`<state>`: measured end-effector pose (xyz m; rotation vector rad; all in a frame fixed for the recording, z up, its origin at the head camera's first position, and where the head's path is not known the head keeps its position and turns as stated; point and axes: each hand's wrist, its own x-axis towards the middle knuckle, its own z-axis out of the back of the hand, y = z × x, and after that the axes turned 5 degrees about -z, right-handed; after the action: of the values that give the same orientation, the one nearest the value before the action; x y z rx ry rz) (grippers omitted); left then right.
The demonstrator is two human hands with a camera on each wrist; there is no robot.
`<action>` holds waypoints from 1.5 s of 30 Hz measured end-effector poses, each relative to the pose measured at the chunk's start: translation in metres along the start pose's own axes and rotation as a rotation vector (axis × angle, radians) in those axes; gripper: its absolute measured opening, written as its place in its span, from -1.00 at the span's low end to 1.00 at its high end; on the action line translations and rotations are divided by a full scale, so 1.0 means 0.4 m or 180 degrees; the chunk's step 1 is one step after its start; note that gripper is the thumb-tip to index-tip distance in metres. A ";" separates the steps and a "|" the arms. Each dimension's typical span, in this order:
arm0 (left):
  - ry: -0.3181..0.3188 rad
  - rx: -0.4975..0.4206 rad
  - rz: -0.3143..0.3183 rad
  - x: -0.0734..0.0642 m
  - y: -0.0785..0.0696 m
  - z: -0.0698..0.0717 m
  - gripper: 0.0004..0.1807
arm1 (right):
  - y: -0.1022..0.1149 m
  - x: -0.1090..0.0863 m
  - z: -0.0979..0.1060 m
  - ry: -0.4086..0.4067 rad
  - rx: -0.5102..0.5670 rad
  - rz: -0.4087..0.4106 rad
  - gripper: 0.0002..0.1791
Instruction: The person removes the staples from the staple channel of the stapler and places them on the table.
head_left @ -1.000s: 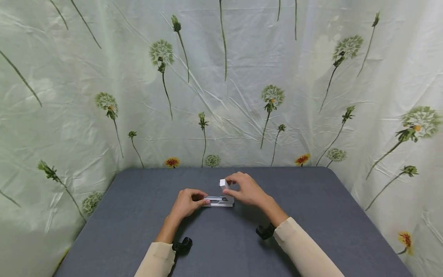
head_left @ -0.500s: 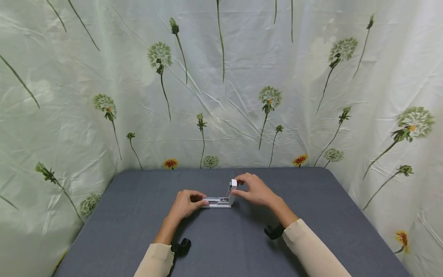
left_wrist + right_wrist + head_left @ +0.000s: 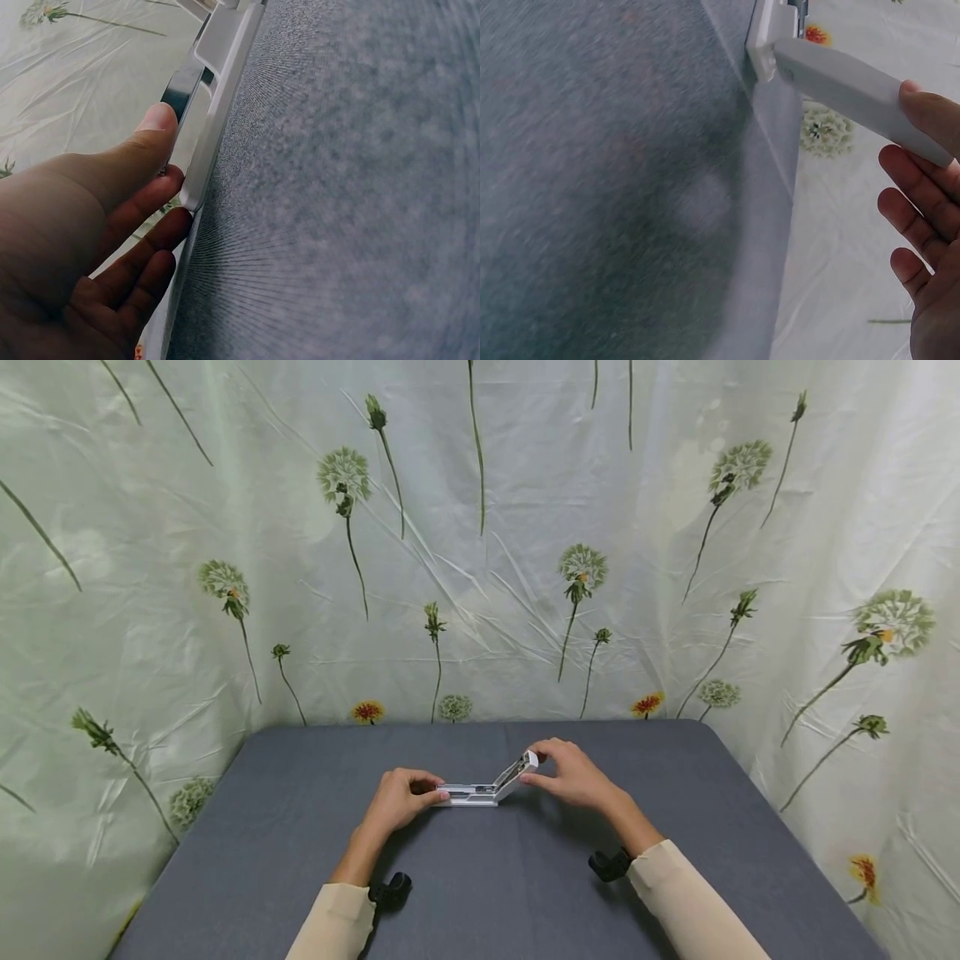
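Note:
A white stapler point(image 3: 468, 802) lies on the grey table, its top arm point(image 3: 513, 777) swung up and back to the right of the hinge. At the stapler's left end, my left hand point(image 3: 399, 799) pinches the metal magazine and base between thumb and fingers. The left wrist view shows the thumb on the magazine point(image 3: 180, 91) and fingertips near the end of the base point(image 3: 214, 135). My right hand point(image 3: 573, 774) grips the free end of the raised arm. In the right wrist view, the thumb presses the white cover point(image 3: 847, 86), with fingers on its other side.
The grey cloth-covered table point(image 3: 480, 877) extends around the stapler on all sides. Behind it hangs a pale curtain point(image 3: 480, 568) printed with dandelions. Dark camera mounts sit on the left wrist point(image 3: 392, 892) and right wrist point(image 3: 611, 865).
My right hand has moved to the right, tipping the stapler's top arm from upright to slanting rightward and further open. The left hand stays at the left end of the base.

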<state>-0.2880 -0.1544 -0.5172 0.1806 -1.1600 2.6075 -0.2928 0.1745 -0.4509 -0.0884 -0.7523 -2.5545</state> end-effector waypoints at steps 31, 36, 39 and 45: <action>0.0001 0.0016 0.0065 0.000 -0.008 0.003 -0.86 | -0.090 -0.054 -0.035 0.0054 -0.0360 -0.0126 -0.64; 0.0020 0.0056 0.0025 0.000 -0.010 0.005 -0.86 | -0.063 -0.047 -0.034 0.0113 -0.0445 -0.0049 -0.53; 0.0043 0.0084 -0.0008 0.000 -0.011 0.006 -0.85 | -0.034 -0.036 -0.042 0.0131 -0.0425 0.0023 -0.49; 0.0090 0.0112 -0.0025 0.000 -0.012 0.007 -0.83 | 0.040 -0.003 -0.084 -0.0042 -0.0424 0.0122 -0.64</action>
<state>-0.2864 -0.1535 -0.5118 0.1546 -1.1024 2.6163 -0.2821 0.1455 -0.4716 -0.1616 -0.5792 -2.5676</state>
